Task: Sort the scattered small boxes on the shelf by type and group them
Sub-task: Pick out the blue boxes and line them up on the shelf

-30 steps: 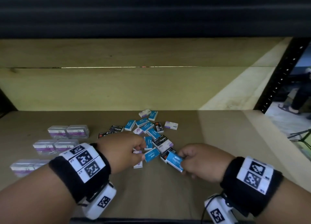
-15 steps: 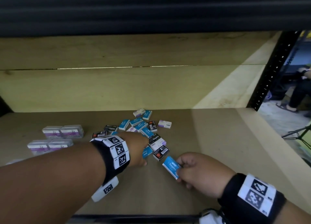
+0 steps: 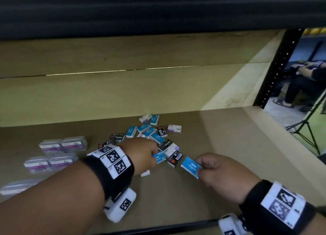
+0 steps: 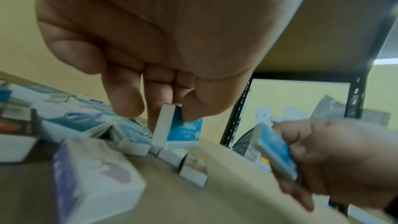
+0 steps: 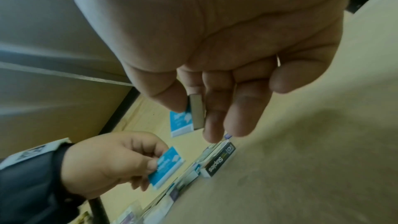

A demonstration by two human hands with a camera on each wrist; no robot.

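A heap of small boxes (image 3: 155,136), blue, black and white-purple, lies mid-shelf. My left hand (image 3: 141,153) is at the heap's near edge and pinches a blue staples box (image 3: 159,157) between thumb and fingers; the left wrist view shows that box (image 4: 183,129) held on edge just above the pile. My right hand (image 3: 217,171) is to the right of the heap and pinches another blue staples box (image 3: 191,167), seen in the right wrist view (image 5: 183,120) between thumb and forefinger. A white-purple box (image 3: 145,173) peeks out under my left hand.
Clear plastic cases with purple labels (image 3: 61,144) stand grouped in rows at the left of the shelf. The brown shelf board (image 3: 229,137) extends bare to the right. A black upright post (image 3: 277,65) marks the right end. A seated person (image 3: 307,81) is beyond it.
My left hand reached further right over the heap and now has a blue box pinched. The right hand drew its blue box back, away from the pile toward the right.
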